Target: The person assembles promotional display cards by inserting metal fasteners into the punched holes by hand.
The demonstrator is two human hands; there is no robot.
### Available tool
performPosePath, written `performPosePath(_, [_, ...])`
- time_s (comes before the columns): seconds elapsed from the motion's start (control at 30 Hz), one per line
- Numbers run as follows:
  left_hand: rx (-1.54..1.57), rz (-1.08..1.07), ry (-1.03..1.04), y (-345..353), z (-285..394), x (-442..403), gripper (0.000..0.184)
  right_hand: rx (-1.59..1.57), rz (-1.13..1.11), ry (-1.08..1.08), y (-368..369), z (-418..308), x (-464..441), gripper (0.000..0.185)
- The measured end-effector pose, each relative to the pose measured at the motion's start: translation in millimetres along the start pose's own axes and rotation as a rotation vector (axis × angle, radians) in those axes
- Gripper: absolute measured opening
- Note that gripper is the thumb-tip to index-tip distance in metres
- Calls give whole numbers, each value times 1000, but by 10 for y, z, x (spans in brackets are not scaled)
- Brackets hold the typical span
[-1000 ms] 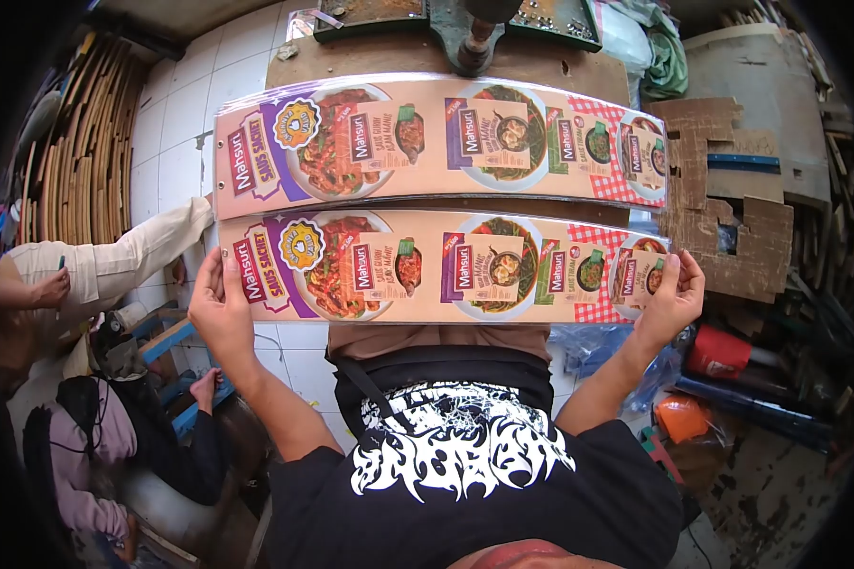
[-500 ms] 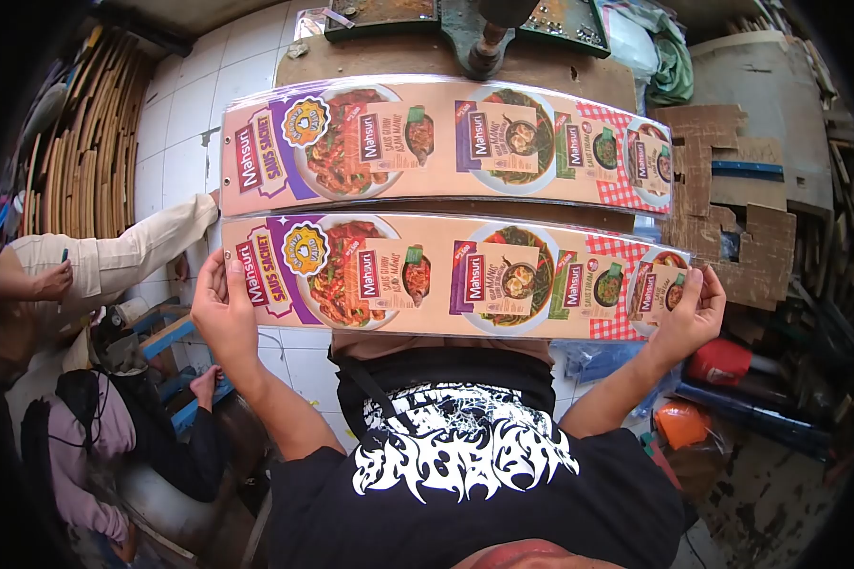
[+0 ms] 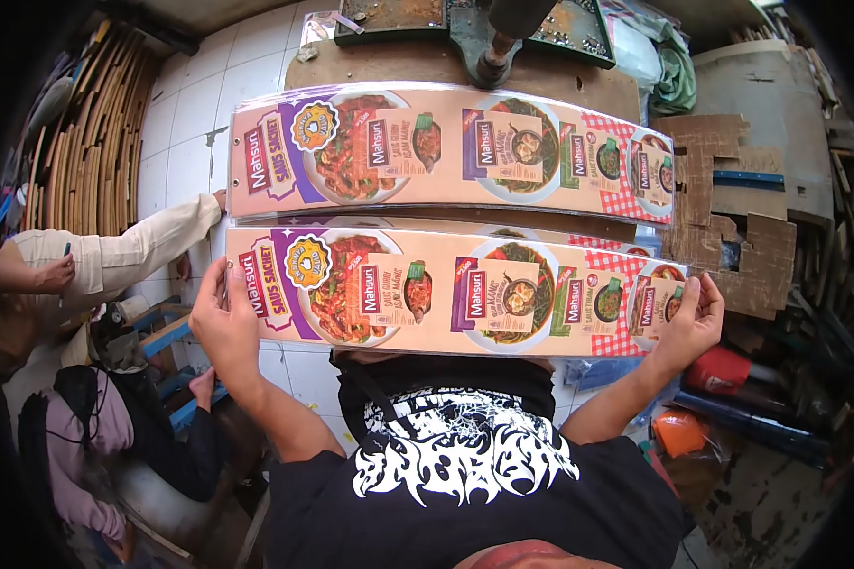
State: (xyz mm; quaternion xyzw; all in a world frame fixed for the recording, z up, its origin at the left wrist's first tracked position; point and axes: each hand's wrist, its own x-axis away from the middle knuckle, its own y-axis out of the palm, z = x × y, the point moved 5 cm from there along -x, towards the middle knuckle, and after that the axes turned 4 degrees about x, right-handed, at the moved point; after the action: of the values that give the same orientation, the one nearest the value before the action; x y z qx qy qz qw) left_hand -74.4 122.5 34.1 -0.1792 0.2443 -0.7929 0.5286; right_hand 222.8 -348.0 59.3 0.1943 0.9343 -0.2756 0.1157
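Observation:
A long printed banner strip (image 3: 417,294) with food pictures and "Mahsuri Saus Sachet" lettering spans the space before my body. My left hand (image 3: 226,318) grips its left end, thumb on the front face and fingers behind. At the right end, my right hand (image 3: 690,322) pinches the corner in the same way. Just beyond the strip's far edge shows the rim of another matching strip (image 3: 579,244) lying beneath. Farther off lies a stack of the same printed strips (image 3: 436,152), with eyelet holes at its left end.
A green metal press (image 3: 491,64) stands at the far edge of the wooden worktop (image 3: 389,64), between trays of small metal parts (image 3: 569,28). Cut cardboard (image 3: 731,213) lies to the right. Other people sit at the left, one in light trousers (image 3: 114,251). Wooden slats (image 3: 85,123) stack behind them.
The held strip has come slightly toward my body, its near edge lower, uncovering the edge of a matching strip beneath. Both hands keep their grip. The view has shifted slightly.

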Motion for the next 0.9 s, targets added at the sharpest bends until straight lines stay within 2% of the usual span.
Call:
performPosePath(0.27, [-123, 32, 17, -237, 84, 185, 31, -8, 11, -5, 17, -46, -16, 20])
performPosePath(0.33, [263, -40, -49, -287, -131, 170, 30, -25, 36, -27, -9, -29, -107, 20])
performPosePath(0.37, [265, -36, -46, -318, -190, 156, 30, -43, 62, -48, -18, -20, -181, 20])
performPosePath(0.43, [608, -233, -49, -247, -199, 151, 38, -133, 84, -55, -29, 11, -371, 19])
performPosePath(0.47, [611, -233, -46, -230, -183, 161, 38, -219, 105, -61, -50, 27, -476, 19])
performPosePath(0.53, [845, -498, -133, -44, -53, 223, 52, -275, 106, -58, -43, 20, -680, 17])
performPosePath(0.57, [873, -533, -164, -12, -192, 237, 62, -350, 118, -65, -28, -13, -770, 17])
performPosePath(0.6, [876, -534, -162, 44, -171, 269, 62, -426, 129, -71, -42, -50, -838, 17])
performPosePath(0.67, [1030, -512, -125, 201, -49, 333, 61, -354, 177, -88, -98, -161, -914, 18])
performPosePath(0.73, [1104, -543, -118, 327, 11, 396, 62, -228, 402, -309, -202, -424, -834, 20])
performPosePath(0.8, [1075, -513, -129, 483, 204, 501, 72, -247, 407, -288, -158, -561, -715, 22])
performPosePath(0.87, [1135, -572, -122, 645, 331, 557, 72, -438, 284, -223, -31, -605, -638, 21])
performPosePath(0.9, [1227, -584, -150, 738, 406, 602, 63, -457, 255, -248, 40, -631, -588, 23])
